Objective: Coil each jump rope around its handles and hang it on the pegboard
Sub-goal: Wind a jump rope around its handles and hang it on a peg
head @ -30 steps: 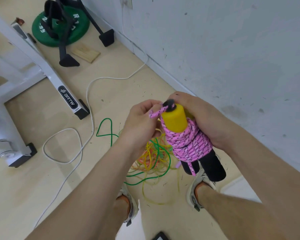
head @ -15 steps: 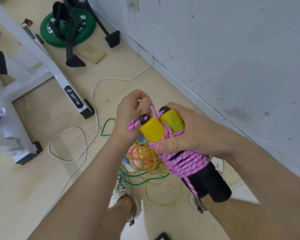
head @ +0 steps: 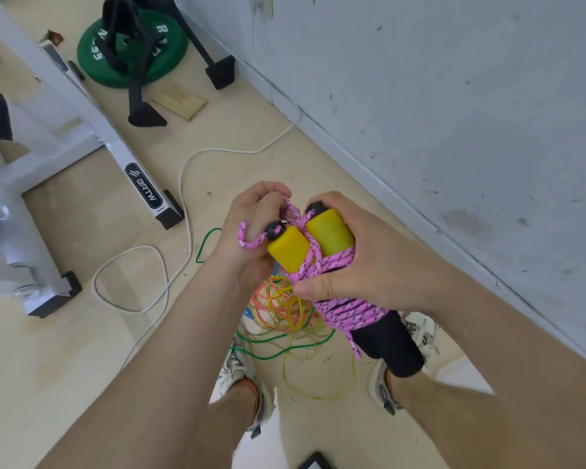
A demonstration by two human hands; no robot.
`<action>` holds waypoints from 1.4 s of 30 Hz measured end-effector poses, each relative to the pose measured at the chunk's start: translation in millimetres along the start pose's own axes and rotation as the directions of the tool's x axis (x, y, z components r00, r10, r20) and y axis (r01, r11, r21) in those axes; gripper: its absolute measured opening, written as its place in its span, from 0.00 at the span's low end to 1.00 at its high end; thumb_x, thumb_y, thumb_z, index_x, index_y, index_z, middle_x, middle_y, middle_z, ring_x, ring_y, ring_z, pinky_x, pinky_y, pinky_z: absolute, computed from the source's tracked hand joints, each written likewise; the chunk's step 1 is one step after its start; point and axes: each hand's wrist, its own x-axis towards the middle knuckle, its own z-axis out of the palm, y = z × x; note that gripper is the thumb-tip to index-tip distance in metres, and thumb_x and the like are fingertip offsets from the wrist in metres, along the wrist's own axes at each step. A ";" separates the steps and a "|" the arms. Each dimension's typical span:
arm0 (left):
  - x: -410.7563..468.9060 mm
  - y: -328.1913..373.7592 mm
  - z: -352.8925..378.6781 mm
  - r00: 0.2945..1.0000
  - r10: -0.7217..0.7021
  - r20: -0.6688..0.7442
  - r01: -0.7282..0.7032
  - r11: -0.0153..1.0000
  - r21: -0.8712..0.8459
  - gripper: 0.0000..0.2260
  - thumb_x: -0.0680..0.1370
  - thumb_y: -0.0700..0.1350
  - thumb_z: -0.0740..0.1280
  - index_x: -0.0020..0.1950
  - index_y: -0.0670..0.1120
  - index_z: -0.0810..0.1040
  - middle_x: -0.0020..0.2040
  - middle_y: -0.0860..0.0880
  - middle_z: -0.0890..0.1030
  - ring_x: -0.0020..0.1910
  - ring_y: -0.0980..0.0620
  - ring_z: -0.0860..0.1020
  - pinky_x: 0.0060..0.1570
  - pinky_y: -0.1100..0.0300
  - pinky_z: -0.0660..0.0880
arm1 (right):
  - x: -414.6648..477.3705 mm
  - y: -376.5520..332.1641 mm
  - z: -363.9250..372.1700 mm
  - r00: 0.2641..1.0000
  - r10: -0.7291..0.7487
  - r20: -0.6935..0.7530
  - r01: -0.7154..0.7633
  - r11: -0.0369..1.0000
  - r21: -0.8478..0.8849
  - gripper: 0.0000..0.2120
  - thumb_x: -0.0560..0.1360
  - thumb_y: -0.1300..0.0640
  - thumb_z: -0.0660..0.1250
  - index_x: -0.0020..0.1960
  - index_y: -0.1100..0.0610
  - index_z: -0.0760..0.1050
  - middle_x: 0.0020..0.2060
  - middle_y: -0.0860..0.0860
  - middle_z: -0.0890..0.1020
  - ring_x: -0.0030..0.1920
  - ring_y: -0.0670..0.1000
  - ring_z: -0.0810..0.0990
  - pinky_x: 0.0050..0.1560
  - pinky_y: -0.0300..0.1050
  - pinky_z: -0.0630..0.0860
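Note:
A pink jump rope [head: 347,311] is coiled tightly around its two handles, which have yellow tops [head: 329,231] and black foam lower parts [head: 391,345]. My right hand [head: 369,265] grips the wrapped bundle, thumb pressing on the coils. My left hand [head: 252,228] pinches the loose end of the pink rope, which loops beside the yellow tops and passes between them. On the floor below lies a tangle of green, yellow and orange jump ropes [head: 281,309]. No pegboard is in view.
A grey wall [head: 454,113] runs along the right. A white bench frame [head: 92,130] stands at the left, with a green weight plate [head: 132,49], black stand feet [head: 146,116] and a wooden block [head: 180,101] behind. A white cable [head: 180,204] snakes across the floor.
The bundle turned so both yellow tops show side by side. My left hand moved up and left, pulling the rope's end between the handles. My right thumb now presses the coils.

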 end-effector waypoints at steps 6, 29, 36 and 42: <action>7.1 -10.0 0.1 0.991 -0.128 -0.024 0.128 0.992 0.001 0.13 0.76 0.29 0.55 0.40 0.43 0.74 0.32 0.43 0.73 0.27 0.50 0.71 0.27 0.63 0.70 | -0.1 0.4 5.5 0.992 -0.046 -0.116 0.012 0.962 -0.274 0.26 0.64 0.38 0.76 0.53 0.37 0.64 0.35 0.42 0.78 0.35 0.39 0.77 0.33 0.31 0.68; 8.4 -13.6 7.3 0.983 0.032 -0.183 0.014 0.970 0.241 0.11 0.74 0.35 0.58 0.37 0.46 0.76 0.28 0.49 0.72 0.26 0.52 0.68 0.29 0.62 0.65 | -4.8 8.9 41.2 0.975 -0.213 -0.063 0.019 0.365 -0.931 0.24 0.69 0.66 0.61 0.60 0.52 0.58 0.39 0.49 0.79 0.46 0.58 0.75 0.44 0.50 0.57; -0.7 7.4 5.9 0.990 0.112 0.090 -0.133 0.950 0.283 0.12 0.74 0.34 0.58 0.44 0.48 0.78 0.22 0.54 0.69 0.22 0.54 0.65 0.31 0.61 0.69 | -0.6 27.7 5.8 0.963 0.232 0.134 -0.214 0.967 -0.134 0.39 0.64 0.28 0.67 0.70 0.40 0.61 0.60 0.43 0.78 0.63 0.47 0.76 0.65 0.53 0.72; -15.5 7.6 25.2 0.966 0.018 0.259 -0.120 0.916 0.382 0.10 0.74 0.33 0.56 0.47 0.44 0.74 0.24 0.47 0.73 0.22 0.51 0.68 0.24 0.63 0.66 | 6.5 31.4 5.3 0.958 -0.002 -0.287 -0.130 0.887 -0.443 0.51 0.60 0.30 0.70 0.77 0.43 0.53 0.77 0.44 0.55 0.76 0.48 0.55 0.72 0.56 0.59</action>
